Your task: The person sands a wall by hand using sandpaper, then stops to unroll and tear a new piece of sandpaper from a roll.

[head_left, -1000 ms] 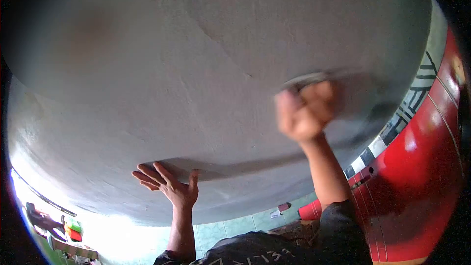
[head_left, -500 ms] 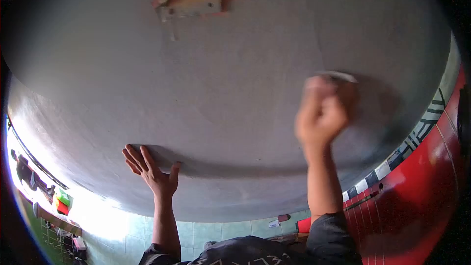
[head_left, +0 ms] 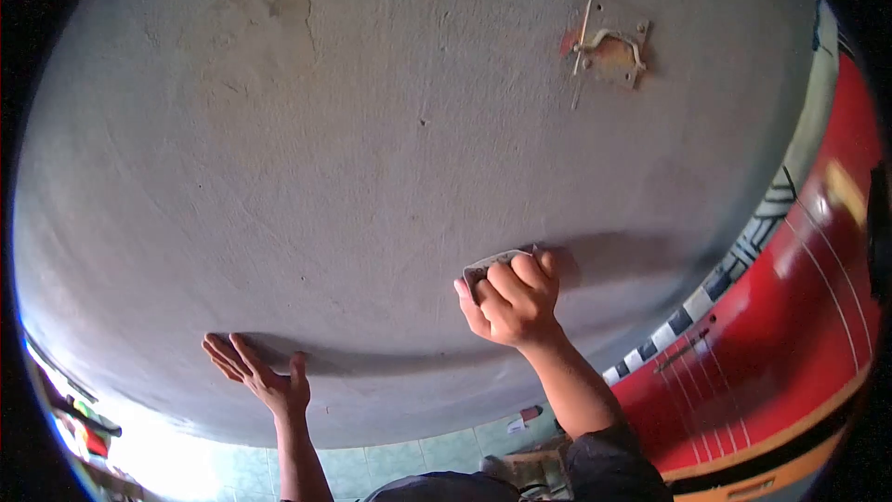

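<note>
A big grey panel [head_left: 372, 186] fills most of the view, its surface rough and lightly scratched. My left hand [head_left: 258, 381] lies against its lower left part, fingers stretched out and holding nothing. Further right, my right hand [head_left: 511, 297] is closed round a folded grey sheet [head_left: 479, 271] that looks like sandpaper. The sheet is at the panel's surface; my fingers cover most of it. Above and right of that hand, a metal handle [head_left: 618, 54] on a worn plate is fixed to the panel.
Along the right runs a black-and-white patterned border [head_left: 683, 321] beside a red glossy surface [head_left: 762, 344] with strings or thin pale lines. Pale green tiles [head_left: 390, 465] show below. Bright light and blurred coloured things [head_left: 93, 437] are at the lower left.
The view has turned, putting the handle further right in the picture. My right hand has moved left and down with the sheet, nearer my left hand, which stays spread on the panel.
</note>
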The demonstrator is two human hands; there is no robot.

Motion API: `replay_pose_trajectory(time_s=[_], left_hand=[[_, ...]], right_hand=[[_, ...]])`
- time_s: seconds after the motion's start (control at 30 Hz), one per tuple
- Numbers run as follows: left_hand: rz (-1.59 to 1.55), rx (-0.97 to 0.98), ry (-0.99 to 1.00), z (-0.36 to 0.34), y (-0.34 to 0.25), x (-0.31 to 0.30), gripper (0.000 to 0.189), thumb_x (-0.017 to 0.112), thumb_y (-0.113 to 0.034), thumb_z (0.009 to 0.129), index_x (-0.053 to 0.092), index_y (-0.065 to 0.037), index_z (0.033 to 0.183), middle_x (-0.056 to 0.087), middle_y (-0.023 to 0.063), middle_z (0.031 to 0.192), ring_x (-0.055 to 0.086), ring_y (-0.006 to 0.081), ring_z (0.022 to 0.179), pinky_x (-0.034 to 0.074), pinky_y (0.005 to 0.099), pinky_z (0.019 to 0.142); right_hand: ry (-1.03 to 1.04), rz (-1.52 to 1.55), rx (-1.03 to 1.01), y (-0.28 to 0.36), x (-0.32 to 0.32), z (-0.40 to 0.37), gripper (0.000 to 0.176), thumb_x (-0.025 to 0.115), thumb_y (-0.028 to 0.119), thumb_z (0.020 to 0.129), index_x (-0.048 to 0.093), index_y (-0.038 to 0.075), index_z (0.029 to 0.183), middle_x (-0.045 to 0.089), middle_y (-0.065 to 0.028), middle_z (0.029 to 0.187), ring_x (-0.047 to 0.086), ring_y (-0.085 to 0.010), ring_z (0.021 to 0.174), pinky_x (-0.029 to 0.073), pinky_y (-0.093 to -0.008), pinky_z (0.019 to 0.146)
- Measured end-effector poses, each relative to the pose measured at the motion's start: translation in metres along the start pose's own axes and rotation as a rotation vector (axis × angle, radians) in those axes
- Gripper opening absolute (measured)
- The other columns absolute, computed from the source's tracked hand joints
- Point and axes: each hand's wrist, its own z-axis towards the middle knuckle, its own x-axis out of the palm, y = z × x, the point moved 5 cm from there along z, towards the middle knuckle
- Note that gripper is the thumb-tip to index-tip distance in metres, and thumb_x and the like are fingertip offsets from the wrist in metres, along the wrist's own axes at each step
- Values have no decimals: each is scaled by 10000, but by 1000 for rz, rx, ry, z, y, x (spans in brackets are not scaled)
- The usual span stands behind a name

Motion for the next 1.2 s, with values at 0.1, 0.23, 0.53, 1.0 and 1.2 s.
replay_pose_trajectory(time_s=[0.1, 0.23, 0.53, 1.0, 1.2], left_hand=[[-6, 23, 12, -5, 20, 1, 1009, 447, -808, 893, 110, -225, 1645, 50, 222, 1689, 43, 458, 1549, 20, 716, 1175], [5, 35, -41, -14, 39, -1, 964, 463, -761, 923, 145, -203, 1641, 64, 228, 1688, 45, 465, 1547, 8, 730, 1160], [15, 38, -49, -16, 50, 1, 986, 447, -782, 909, 186, -164, 1632, 103, 250, 1677, 72, 486, 1538, 20, 717, 1168], [-113, -72, -22, -8, 11, -13, 906, 492, -647, 969, 200, -91, 1623, 45, 244, 1684, -4, 457, 1550, 33, 701, 1182], [-183, -19, 85, -22, -51, 0, 875, 507, -673, 949, 278, -153, 1614, 29, 255, 1683, -29, 493, 1539, -9, 734, 1155]], right_hand=[[-95, -137, 285, -39, -12, 2, 357, 659, 192, 946, 488, 105, 644, 475, -15, 626, 478, -228, 625, 351, -409, 636], [-230, -11, 725, -48, -18, -6, 348, 573, 158, 985, 481, 88, 657, 481, -39, 631, 489, -269, 623, 360, -464, 634], [-240, 29, 718, -74, -21, -38, 221, 622, 145, 956, 595, 56, 755, 577, -82, 693, 555, -288, 663, 435, -460, 655], [-192, -25, 881, -77, -34, 6, 302, 638, 162, 948, 567, 93, 663, 543, -71, 642, 545, -309, 639, 400, -470, 643], [176, -43, -65, -6, -12, -2, 282, 682, 116, 858, 504, 105, 639, 482, -37, 621, 472, -250, 593, 376, -401, 619]])
